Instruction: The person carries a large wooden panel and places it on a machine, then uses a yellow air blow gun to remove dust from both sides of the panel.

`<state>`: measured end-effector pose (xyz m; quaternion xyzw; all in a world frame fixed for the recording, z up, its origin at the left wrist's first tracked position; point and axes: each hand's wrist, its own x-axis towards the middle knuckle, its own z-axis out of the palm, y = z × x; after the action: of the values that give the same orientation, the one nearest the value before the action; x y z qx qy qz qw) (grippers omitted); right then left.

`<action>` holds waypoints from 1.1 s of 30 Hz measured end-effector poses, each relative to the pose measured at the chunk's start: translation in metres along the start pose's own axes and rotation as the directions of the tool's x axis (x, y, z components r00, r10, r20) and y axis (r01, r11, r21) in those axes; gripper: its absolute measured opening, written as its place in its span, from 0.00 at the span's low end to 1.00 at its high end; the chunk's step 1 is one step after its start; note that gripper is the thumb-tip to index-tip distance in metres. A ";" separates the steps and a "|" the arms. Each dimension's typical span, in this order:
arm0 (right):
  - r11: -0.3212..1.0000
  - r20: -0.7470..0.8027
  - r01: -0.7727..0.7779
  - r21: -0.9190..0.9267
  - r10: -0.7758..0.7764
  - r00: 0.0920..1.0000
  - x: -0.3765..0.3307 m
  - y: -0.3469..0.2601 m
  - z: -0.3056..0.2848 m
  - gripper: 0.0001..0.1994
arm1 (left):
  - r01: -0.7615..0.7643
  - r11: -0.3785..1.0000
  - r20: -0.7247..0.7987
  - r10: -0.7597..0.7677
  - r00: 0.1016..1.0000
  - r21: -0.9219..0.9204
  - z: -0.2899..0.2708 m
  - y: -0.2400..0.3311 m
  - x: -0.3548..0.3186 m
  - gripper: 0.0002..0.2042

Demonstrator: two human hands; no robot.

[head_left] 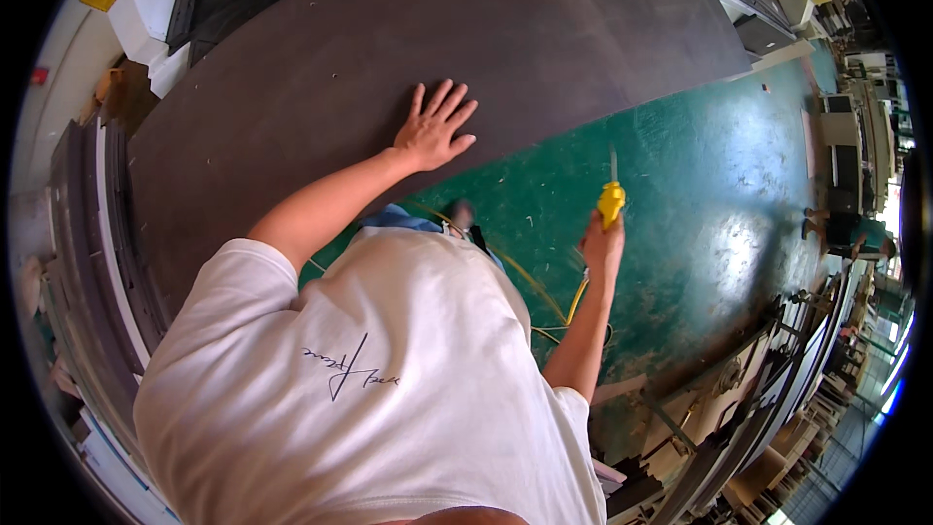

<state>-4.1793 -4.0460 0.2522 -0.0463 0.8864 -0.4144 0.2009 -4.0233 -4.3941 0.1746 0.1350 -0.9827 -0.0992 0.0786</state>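
A large dark brown panel (505, 19) stretches across the far side in front of me. My left hand (434, 128) lies flat on it near its close edge, fingers spread, holding nothing. Out to the right, over the green floor, my right hand (603, 243) is closed round a yellow air blow gun (610, 204). Its thin metal nozzle points away from me, apart from the panel. A yellow hose (575, 303) hangs below that hand and runs back toward my feet.
Stacked dark boards (112, 243) stand at the left. Along the lower right lie racks of panels (748, 399). Another person (855, 233) stands far right on the green floor (700, 175). White equipment (144, 24) sits at the far left corner.
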 end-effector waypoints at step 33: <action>0.971 0.568 0.195 0.141 -0.241 0.787 0.338 -0.315 0.248 0.10 | 0.680 0.691 -0.182 -0.657 0.732 0.244 0.012 -0.338 0.252 0.38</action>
<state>-4.4173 -4.5135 0.2391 -0.2650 0.7552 -0.4335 0.4141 -4.1802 -4.7822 0.1222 0.4973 -0.8652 0.0320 0.0555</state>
